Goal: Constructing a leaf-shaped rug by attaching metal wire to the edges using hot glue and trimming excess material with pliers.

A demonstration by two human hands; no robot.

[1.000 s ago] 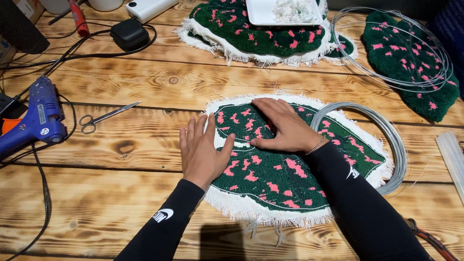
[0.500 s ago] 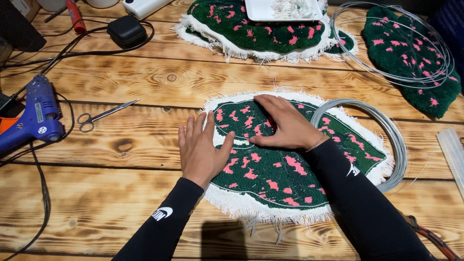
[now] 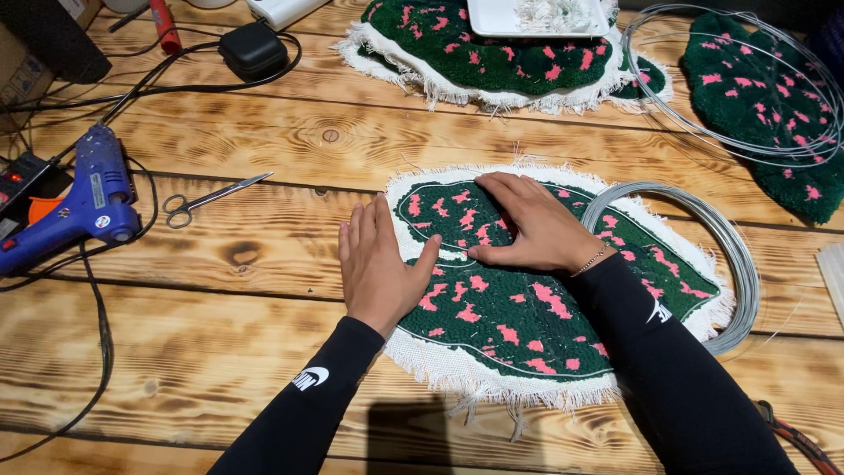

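A leaf-shaped tufted piece (image 3: 545,308), dark green with pink spots and a frayed white fabric border, lies flat on the wooden table (image 3: 264,237). My left hand (image 3: 378,264) rests flat on its left edge, fingers together and pointing away from me, thumb on the green pile. My right hand (image 3: 532,224) lies palm down across the upper middle of the piece, fingers pressing along its top-left part. Both arms wear black sleeves. A coil of grey wire (image 3: 703,255) lies partly on the right side of the piece.
Scissors (image 3: 207,198) and a blue glue gun (image 3: 79,202) with black cables lie at the left. A black adapter (image 3: 253,48) sits at the back. More green-pink tufted pieces (image 3: 492,53) (image 3: 765,97), a white tray (image 3: 527,16) and a wire ring (image 3: 738,79) fill the far side.
My right hand has slid slightly to the left across the top of the piece. My left hand has stayed flat on the left edge.
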